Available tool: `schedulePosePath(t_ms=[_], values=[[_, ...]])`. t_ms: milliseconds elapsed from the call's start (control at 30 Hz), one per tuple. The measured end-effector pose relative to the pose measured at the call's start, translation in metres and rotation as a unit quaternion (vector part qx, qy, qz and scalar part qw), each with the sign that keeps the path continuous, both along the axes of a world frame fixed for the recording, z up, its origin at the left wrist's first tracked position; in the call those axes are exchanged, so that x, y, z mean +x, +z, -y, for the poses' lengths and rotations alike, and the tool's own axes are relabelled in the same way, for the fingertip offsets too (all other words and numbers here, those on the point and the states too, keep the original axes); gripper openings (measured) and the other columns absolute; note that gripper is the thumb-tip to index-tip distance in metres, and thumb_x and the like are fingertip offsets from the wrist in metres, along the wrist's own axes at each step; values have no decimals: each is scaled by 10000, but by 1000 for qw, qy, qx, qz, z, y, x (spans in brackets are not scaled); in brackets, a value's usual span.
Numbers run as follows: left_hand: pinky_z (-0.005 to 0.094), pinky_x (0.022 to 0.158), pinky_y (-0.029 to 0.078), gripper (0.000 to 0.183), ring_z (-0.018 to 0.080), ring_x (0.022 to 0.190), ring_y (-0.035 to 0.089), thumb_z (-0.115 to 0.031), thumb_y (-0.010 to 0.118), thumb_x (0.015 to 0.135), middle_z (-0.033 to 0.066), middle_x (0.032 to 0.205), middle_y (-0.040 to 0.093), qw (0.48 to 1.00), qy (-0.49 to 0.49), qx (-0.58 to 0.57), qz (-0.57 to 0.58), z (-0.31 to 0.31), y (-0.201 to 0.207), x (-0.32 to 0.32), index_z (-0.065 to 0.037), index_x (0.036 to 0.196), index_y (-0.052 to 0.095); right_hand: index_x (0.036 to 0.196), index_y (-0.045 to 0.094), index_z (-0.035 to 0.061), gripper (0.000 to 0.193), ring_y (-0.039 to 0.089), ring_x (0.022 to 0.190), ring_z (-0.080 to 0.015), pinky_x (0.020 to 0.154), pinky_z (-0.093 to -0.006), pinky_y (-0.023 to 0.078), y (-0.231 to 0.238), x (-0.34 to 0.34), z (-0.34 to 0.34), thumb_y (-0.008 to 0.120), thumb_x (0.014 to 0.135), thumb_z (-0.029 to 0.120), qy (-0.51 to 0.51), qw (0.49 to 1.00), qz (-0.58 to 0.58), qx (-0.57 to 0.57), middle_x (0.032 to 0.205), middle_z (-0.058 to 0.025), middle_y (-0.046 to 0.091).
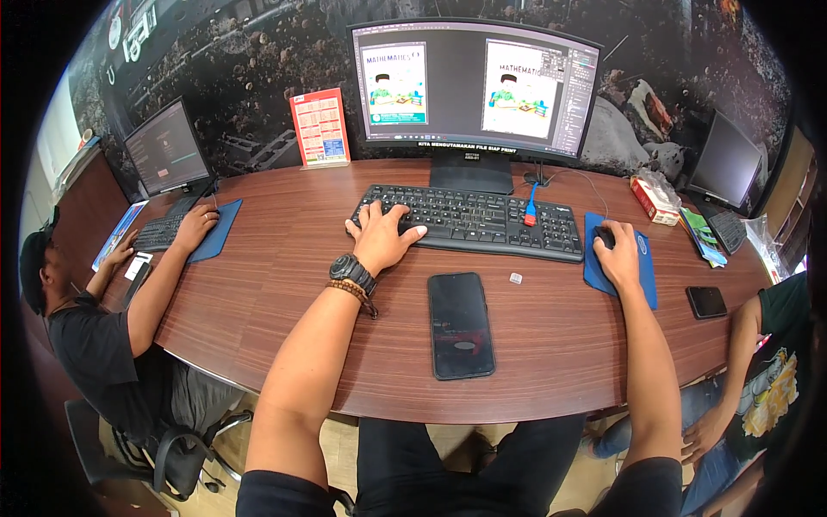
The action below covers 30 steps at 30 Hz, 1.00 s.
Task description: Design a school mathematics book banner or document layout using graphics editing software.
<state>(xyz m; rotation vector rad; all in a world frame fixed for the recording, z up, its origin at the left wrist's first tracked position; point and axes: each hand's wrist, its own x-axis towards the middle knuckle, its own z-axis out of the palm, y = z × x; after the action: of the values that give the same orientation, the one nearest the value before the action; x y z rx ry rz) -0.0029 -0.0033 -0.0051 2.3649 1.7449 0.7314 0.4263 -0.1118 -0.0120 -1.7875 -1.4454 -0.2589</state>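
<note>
My left hand [383,237] rests on the left end of a black keyboard [469,215], fingers spread over the keys. A black watch and a beaded bracelet circle that wrist. Under my right hand [617,254] is a black mouse [606,235], on a blue mouse pad [642,276] to the right of the keyboard. Behind the keyboard stands a wide curved monitor [457,86] showing two colourful page layouts with a cartoon figure. Between my forearms a black smartphone [462,327] lies on the brown wooden desk [388,370].
A blue cable with a red plug [530,215] lies across the keyboard. Nearby are a small pale square piece [516,278], a red-and-white calendar [320,127], a tissue box [655,198] and another phone [706,302]. One person [95,345] works at the left; another [758,370] sits at the right.
</note>
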Motion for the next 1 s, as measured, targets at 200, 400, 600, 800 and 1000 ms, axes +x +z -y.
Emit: schedulePosePath(t_ms=[200,400,600,800,1000], values=[[745,1088,99,590,461,1399,285,-566,663,875,281,1439,417,1000,0,7,1,1,1,1,-185,1322,612,1115,676,60,328,593,1095,-372,947,-430,480,1,0,2,658,810,178,-2,1000,-2,-2,1160,-170,582],[745,1088,100,582,459,1393,292,-562,665,876,274,1426,429,1000,-2,17,4,2,1,0,-181,1314,620,1107,683,64,325,594,1094,-372,952,-431,479,0,1,0,662,807,190,-9,1000,-6,-10,1163,-172,582],[748,1086,105,585,467,1404,276,-560,668,875,282,1448,410,1000,-1,10,7,2,1,1,-181,1318,620,1099,692,66,322,596,1098,-365,952,-430,480,-1,2,0,662,803,189,-6,1000,-1,3,1167,-167,585],[745,1086,105,598,466,1408,272,-569,658,880,283,1455,401,1000,-2,6,2,2,1,0,-181,1331,607,1079,699,59,309,599,1087,-365,949,-424,484,-1,3,-1,661,799,187,-9,1000,-1,-1,1158,-165,589],[738,1083,102,609,462,1414,264,-579,645,884,285,1467,390,1000,-1,2,1,2,1,0,-171,1334,603,1069,699,50,304,602,1083,-353,951,-413,485,2,-1,2,662,797,179,-9,1000,-6,-3,1151,-157,591]])
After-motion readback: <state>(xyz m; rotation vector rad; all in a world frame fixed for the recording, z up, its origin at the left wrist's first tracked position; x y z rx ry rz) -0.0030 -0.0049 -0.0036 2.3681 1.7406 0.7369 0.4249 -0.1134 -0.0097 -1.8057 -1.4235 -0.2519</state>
